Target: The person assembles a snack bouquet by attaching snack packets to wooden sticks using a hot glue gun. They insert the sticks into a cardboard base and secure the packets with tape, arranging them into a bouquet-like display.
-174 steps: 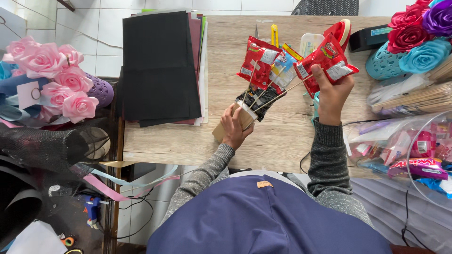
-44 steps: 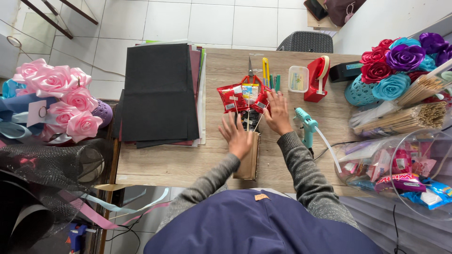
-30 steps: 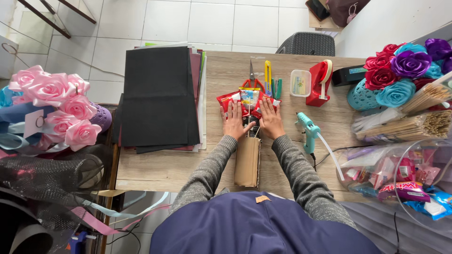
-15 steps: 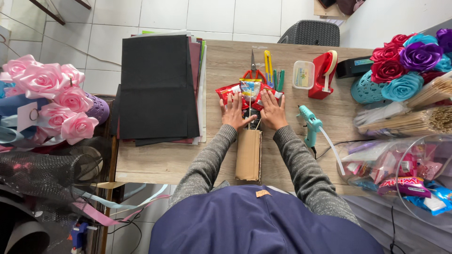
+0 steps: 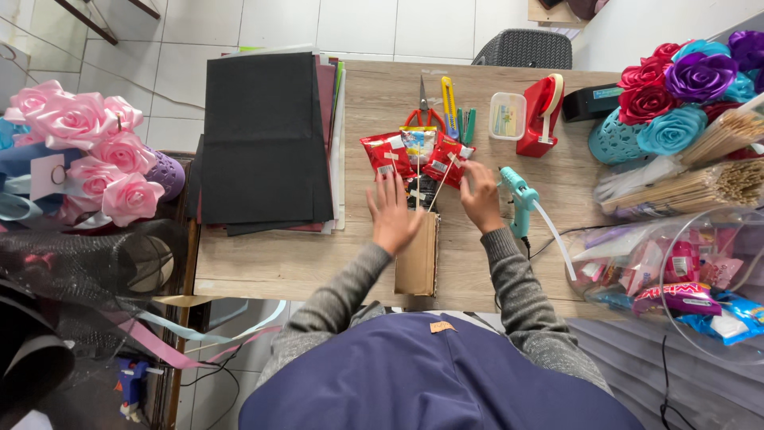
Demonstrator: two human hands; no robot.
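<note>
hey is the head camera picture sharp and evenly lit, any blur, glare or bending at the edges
Head view: even, soft light, faint shadows on the wooden table; snack packets reasonably sharp; left hand slightly motion-blurred, right hand crisper; clear plastic bag shows mild glare; wide-angle bending at the edges.

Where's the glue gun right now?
In the head view the teal glue gun lies on the wooden table, just right of the right hand, below the red tape dispenser.

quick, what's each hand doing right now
Left hand: open, fingers spread by the red snack packets, gripping nothing.
Right hand: fingers on a packet's edge; whether it grips cannot be told.
</note>
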